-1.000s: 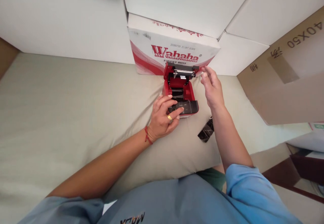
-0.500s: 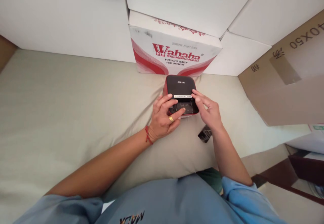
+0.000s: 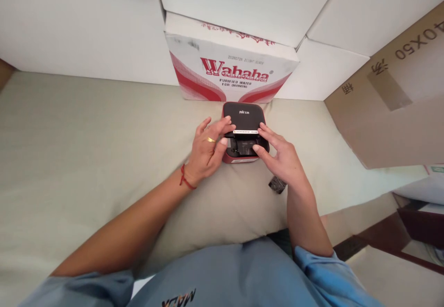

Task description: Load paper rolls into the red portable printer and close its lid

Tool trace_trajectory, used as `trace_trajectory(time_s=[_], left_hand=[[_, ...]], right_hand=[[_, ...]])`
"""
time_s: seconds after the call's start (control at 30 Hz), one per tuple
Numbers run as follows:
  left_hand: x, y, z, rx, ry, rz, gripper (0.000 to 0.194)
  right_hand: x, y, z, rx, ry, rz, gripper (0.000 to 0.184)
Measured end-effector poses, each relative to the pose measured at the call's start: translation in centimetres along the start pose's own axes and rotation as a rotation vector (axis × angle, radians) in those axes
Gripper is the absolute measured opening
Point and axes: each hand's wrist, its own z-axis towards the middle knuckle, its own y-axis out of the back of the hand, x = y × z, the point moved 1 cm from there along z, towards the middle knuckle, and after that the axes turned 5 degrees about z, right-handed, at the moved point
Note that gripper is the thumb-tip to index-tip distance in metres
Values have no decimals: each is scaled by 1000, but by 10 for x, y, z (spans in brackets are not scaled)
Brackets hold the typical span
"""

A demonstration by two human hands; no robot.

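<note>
A small box-shaped device [image 3: 243, 117] with a black top, red sides and white lettering stands on the pale green cloth. Its near part is a recess with a dark, glossy flat piece [image 3: 245, 148] lying in it. My left hand [image 3: 207, 152], wearing a gold ring and a red string bracelet, is open at the device's left side, fingertips on or just over the lid edge and thumb by the recess. My right hand [image 3: 277, 154] is also open, fingers spread along the right edge, thumb at the dark piece. A crumpled black item [image 3: 277, 185] lies below my right hand.
Right behind the device stands a white and red Wahaha water carton [image 3: 236, 73]. White boxes [image 3: 86, 29] line the back. A brown cardboard box [image 3: 391, 113] bounds the right side. The pale cloth [image 3: 104, 126] spreads out to the left.
My left hand has drawn back leftward from the recess, and its fingers have lifted off the dark piece. My right thumb has moved inward onto that piece. The view has shifted slightly.
</note>
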Motion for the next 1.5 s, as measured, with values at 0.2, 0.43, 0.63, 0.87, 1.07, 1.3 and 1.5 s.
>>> trace_trajectory(time_s=[0.2, 0.43, 0.63, 0.87, 1.07, 1.3, 1.5], left_hand=[[-5, 2, 7, 5, 33, 42, 46], [14, 2, 30, 98, 160, -229, 68], [47, -14, 21, 136, 256, -640, 105], [40, -39, 3, 51, 421, -985, 104], [38, -42, -3, -9, 492, -969, 114], [37, -45, -4, 8, 478, -994, 109], [41, -53, -6, -26, 391, -896, 101]], right_hand=[[6, 1, 1, 22, 15, -199, 46], [-7, -8, -5, -65, 112, -139, 41], [0, -17, -32, -157, 290, -151, 28], [-1, -18, -46, -219, 413, -165, 29], [-4, -14, -39, -207, 470, -47, 28], [8, 15, 10, -64, 310, 105, 25], [34, 8, 90, 299, 18, -457, 28]])
